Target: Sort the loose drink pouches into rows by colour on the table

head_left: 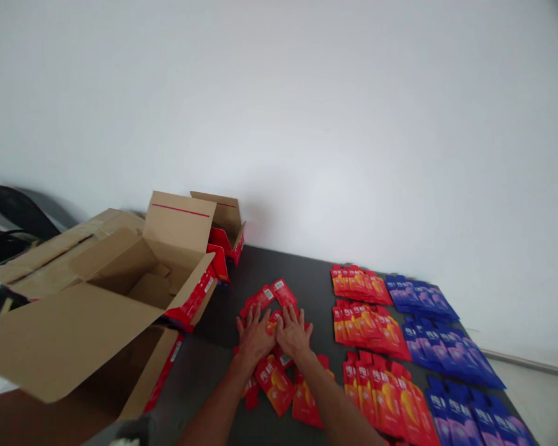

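Note:
Both of my hands lie on a loose pile of red pouches [275, 383] on the dark table. My left hand [255, 334] rests with fingers spread on the left part of the pile. Beside it, my right hand [292, 332] is spread over the pouches too, the two thumbs close together. Some pouches show fruit pictures and others show a barcode side, like the red pouch [283, 291] beyond my right fingers. The pouches under my palms are partly hidden.
Overlapping rows of red pouches [369, 325] lie to the right, with rows of purple pouches [451, 350] beyond them. Open cardboard boxes [181, 226] stand on the left, one flap [74, 334] jutting toward me. A white wall [307, 124] rises behind the table [204, 365].

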Tool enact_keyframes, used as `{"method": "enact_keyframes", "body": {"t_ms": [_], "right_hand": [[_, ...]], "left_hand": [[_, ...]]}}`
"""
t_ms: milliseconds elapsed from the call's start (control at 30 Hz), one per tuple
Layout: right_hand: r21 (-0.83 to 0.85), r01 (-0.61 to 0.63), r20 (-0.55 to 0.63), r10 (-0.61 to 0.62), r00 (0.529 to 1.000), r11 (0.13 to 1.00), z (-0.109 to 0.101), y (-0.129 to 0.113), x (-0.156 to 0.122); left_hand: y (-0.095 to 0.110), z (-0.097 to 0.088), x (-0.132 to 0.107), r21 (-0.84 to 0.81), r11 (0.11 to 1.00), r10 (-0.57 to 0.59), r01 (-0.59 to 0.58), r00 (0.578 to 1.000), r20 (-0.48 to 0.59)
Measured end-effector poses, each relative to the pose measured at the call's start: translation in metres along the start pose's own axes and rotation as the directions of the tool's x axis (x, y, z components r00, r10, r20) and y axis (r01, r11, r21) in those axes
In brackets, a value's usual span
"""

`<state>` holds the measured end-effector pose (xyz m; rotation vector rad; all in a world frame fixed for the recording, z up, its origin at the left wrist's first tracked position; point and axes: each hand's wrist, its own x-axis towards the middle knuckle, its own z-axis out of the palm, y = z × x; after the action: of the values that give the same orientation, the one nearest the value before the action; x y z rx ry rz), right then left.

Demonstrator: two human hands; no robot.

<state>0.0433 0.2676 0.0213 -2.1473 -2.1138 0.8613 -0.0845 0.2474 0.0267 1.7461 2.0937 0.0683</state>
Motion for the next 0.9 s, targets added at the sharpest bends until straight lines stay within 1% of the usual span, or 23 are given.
{"method": "enact_keyframes", "body": {"t_ms": [133,267,400,567,733,900], "right_hand": [[-0.014,0.040,-0.037,-0.041,0.998,0.999,0.017,0.000,-0.032],[-0.018,0.069,-0.076,-0.071,0.995,0.997,0.030,0.002,-0.055],[0.003,0.070,-0.097,-0.070,0.993,0.998,0.043,0.002,-0.072],[0.015,0.087,-0.133,-0.084,0.988,0.996,0.063,0.002,-0.086],[0.011,0.103,-0.148,-0.101,0.984,0.995,0.080,0.001,-0.101],[-0.023,0.128,-0.141,-0.130,0.982,0.992,0.087,0.001,-0.123]], "left_hand": [[-0.009,0.007,-0.036,0.019,1.000,-0.008,0.008,1.000,-0.030],[-0.018,0.020,-0.060,0.021,1.000,-0.004,0.005,0.998,-0.064],[-0.032,0.036,-0.075,0.025,0.999,0.041,-0.038,0.990,-0.137],[-0.053,0.053,-0.088,0.037,0.995,0.101,-0.095,0.972,-0.214],[-0.065,0.061,-0.105,0.029,0.993,0.117,-0.113,0.955,-0.271],[-0.073,0.068,-0.125,0.026,0.993,0.121,-0.119,0.939,-0.323]]}}
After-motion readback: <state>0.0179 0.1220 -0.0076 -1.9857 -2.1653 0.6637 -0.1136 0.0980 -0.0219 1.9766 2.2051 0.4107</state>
